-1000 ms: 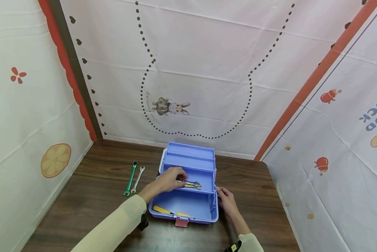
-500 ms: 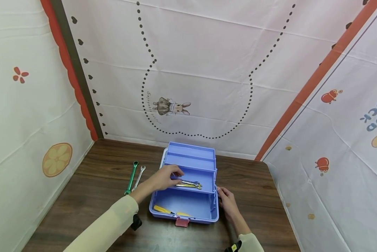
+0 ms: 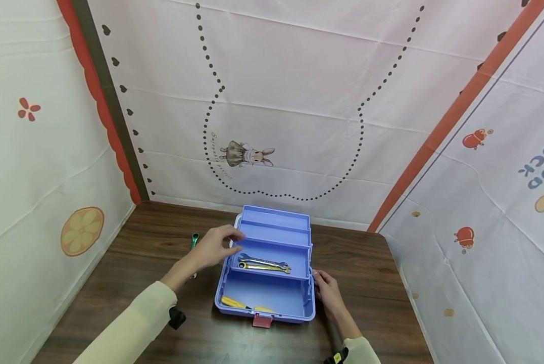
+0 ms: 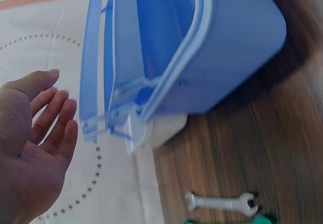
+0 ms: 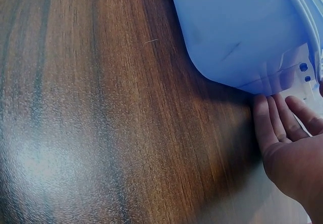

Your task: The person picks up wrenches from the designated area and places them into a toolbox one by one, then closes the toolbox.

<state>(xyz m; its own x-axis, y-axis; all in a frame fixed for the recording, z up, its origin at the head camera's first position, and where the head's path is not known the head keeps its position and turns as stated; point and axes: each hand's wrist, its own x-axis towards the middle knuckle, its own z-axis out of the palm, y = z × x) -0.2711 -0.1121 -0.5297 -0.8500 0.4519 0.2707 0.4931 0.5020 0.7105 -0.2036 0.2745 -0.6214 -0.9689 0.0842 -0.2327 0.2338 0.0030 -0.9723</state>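
My left hand (image 3: 214, 245) hovers at the left side of an open blue toolbox (image 3: 276, 319), fingers spread and holding nothing. In the left wrist view the same hand (image 4: 38, 143) is apart from the box. A silver wrench (image 3: 267, 262) and a yellow wrench (image 3: 259, 267) lie side by side in the toolbox's raised middle tray (image 3: 294, 255). My right hand (image 3: 328, 293) touches the box's right side; in the right wrist view its extended fingertips (image 5: 261, 103) meet the blue wall.
The lower compartment holds a yellow-handled tool (image 3: 233, 303) and another yellow piece (image 3: 263, 309). Left of the box, a green wrench (image 3: 195, 239) is partly hidden behind my arm; a silver open-end wrench (image 4: 222, 203) lies beside it. A red latch (image 3: 262, 321) juts from the front.
My left hand has let go of the wrenches in the middle tray and drawn back up and left, leaving both in full view. The right hand stays put.
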